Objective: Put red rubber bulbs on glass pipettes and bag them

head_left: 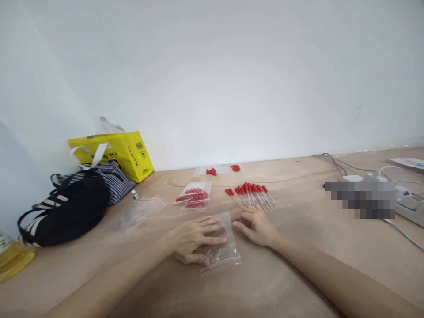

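Note:
A clear zip bag (227, 254) with a red seal line lies on the table in front of me. My left hand (198, 238) rests on its left side, fingers spread and palm down. Just beyond the bag's right edge is my right hand (253, 224), its fingers loosely bent with a gap to the thumb and nothing visible between them. Right behind that hand, several glass droppers (250, 190) with red rubber bulbs lie fanned out, bulbs pointing away; the hand hides some of their tips. Zip bags of red bulbs (195, 196) are stacked behind my left hand.
More red bulbs (211, 172) lie on a flat bag by the wall. Left are clear bags (141, 214), a small vial (134, 194), a black bag (73, 207), a yellow bag (139, 154) and a yellow-liquid container (15, 260). A power strip (412, 207) with cables stands right.

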Tool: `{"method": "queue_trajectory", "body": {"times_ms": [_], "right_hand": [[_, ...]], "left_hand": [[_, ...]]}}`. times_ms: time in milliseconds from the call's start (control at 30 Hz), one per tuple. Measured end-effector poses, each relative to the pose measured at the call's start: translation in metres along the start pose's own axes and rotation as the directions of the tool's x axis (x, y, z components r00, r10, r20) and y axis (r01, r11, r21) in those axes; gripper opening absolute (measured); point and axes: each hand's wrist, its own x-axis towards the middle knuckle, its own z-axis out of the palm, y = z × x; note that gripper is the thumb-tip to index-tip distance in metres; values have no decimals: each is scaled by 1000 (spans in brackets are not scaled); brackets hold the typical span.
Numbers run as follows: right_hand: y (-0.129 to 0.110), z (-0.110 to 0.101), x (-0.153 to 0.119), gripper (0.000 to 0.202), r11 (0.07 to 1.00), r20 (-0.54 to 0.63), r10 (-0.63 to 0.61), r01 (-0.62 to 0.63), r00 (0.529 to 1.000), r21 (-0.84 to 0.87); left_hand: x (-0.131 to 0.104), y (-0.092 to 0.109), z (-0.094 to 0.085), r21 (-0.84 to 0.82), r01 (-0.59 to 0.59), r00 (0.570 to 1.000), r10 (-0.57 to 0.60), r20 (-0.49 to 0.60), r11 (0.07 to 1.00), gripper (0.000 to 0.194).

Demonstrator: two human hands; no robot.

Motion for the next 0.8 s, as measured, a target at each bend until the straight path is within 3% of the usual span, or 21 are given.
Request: {"method": "queue_trajectory", "body": {"times_ms": [33,100,200,267,300,333,433,500,567,633,800], "right_hand": [[-1,-1,0,20,1000,-13,-16,16,1000,3],[-3,-3,-1,21,999,-35,-53,53,998,5],[-1,-6,-2,18,996,-25,-91,91,996,1],[1,-8,-2,15,996,1,-82,82,997,-32],[3,-9,-2,14,996,13,-68,68,998,-56],[4,-10,-2,13,996,24,-50,52,998,-77],[7,-11,-1,11,995,49,-11,16,999,-96],[8,-11,-1,11,997,65,-20,25,998,-74],[9,-10,-1,11,998,90,-65,66,994,-17],[9,-10,-2,12,992,108,-119,113,987,57],[8,-12,-3,20,966,121,-211,187,970,179]], "left_hand": [[2,3,6,2,35,999,-35,27,999,54],[10,11,22,13,229,973,-229,-33,973,52],[26,27,42,22,564,808,-546,-220,826,55],[32,34,42,30,653,738,-626,-253,757,62],[33,36,38,39,656,735,-625,-263,754,65],[34,35,33,53,627,758,-593,-271,777,66],[32,20,15,132,338,928,-306,-213,932,61],[32,5,12,153,178,981,-164,-100,972,58],[33,-7,17,121,188,982,-183,-50,975,60],[35,-12,27,76,263,963,-258,-72,962,64],[36,-3,42,18,368,920,-361,-149,930,63]]}}
